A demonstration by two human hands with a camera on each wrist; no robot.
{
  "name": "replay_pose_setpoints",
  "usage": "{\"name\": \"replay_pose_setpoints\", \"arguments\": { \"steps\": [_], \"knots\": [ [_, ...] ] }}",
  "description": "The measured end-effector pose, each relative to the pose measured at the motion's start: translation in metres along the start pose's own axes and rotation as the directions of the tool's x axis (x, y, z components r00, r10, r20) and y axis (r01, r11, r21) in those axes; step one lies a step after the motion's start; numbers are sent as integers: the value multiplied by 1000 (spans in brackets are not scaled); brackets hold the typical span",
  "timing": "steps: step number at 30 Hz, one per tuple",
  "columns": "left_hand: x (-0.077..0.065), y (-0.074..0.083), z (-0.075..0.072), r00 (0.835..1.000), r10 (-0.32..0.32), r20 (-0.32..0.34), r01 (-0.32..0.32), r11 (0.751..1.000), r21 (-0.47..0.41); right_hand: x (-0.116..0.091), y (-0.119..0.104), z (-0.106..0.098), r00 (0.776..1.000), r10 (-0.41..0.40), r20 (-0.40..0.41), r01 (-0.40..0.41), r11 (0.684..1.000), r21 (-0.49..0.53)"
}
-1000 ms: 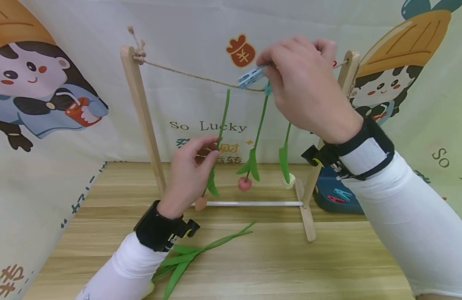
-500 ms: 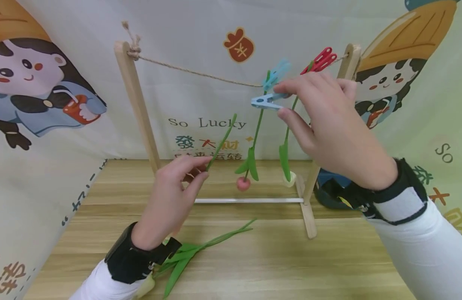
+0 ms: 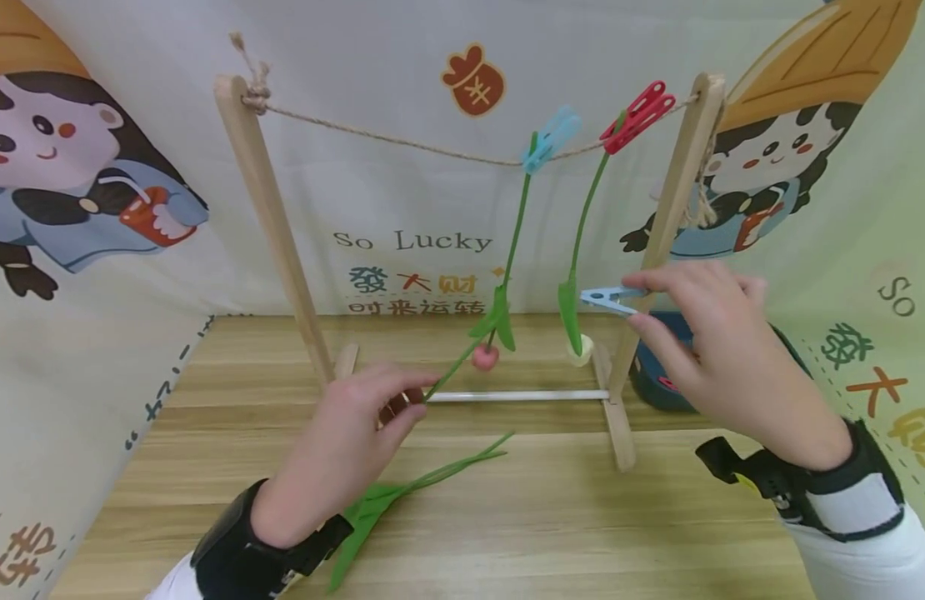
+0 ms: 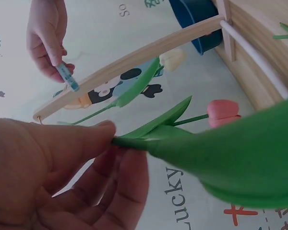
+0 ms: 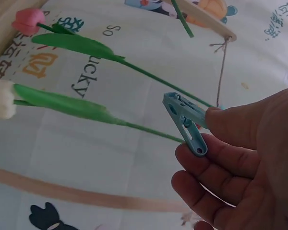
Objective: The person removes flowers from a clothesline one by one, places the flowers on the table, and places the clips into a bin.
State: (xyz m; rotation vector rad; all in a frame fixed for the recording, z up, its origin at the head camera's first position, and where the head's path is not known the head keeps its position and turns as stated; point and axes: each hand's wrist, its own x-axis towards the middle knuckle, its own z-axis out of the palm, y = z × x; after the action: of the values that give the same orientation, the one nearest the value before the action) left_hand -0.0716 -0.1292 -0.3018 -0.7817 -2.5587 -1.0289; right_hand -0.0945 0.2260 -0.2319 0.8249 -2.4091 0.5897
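My left hand [image 3: 342, 446] pinches the green stem [image 3: 457, 369] of an artificial tulip between thumb and fingers, low in front of the rack. Its large leaf [image 4: 249, 153] fills the near side of the left wrist view; its bloom is hidden. My right hand [image 3: 721, 354] grips a light blue clothespin [image 3: 609, 300] by its handles, beside the right post. A pink tulip [image 3: 486, 358] and a white tulip [image 3: 581, 350] hang bloom-down from the rope [image 3: 402, 142], fastened by a blue clothespin [image 3: 552, 140] and a red clothespin [image 3: 638, 117].
The rope runs between two wooden posts [image 3: 271, 225], joined low down by a white rod [image 3: 518, 396]. More green stems and leaves [image 3: 387, 496] lie on the table near my left wrist. A dark blue container [image 3: 657, 392] stands behind the right post.
My right hand has drawn down and right from the rope with the clothespin. My left hand has lowered the held tulip toward the table, and its stem tilts more.
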Motion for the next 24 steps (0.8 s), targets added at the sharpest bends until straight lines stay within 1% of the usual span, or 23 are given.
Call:
{"name": "replay_pose_setpoints", "arguments": {
  "steps": [4,7,11,13,16,19,22,24],
  "knots": [
    [-7,0,10,995,-16,103,14,1000,17,-22,18,3,996,71,47,-71,997,-3],
    [-11,-2,19,986,-25,167,17,999,52,-36,32,4,989,126,83,-123,992,-37],
    [-17,-7,34,977,-28,213,7,995,100,-50,54,4,975,185,126,-173,980,-99],
    [-20,-11,41,975,-30,222,4,993,118,-55,66,5,964,221,149,-204,971,-122],
    [-23,-16,52,967,-52,249,18,990,139,-59,86,8,937,294,187,-270,952,-144],
    [-26,-20,61,951,-94,295,50,987,155,-62,106,13,905,367,215,-340,928,-155],
    [-28,-24,69,929,-139,344,81,981,177,-66,125,16,866,436,244,-407,899,-162],
    [-30,-27,75,921,-153,357,84,976,200,-68,136,18,837,478,266,-446,878,-173]
  ]
}}
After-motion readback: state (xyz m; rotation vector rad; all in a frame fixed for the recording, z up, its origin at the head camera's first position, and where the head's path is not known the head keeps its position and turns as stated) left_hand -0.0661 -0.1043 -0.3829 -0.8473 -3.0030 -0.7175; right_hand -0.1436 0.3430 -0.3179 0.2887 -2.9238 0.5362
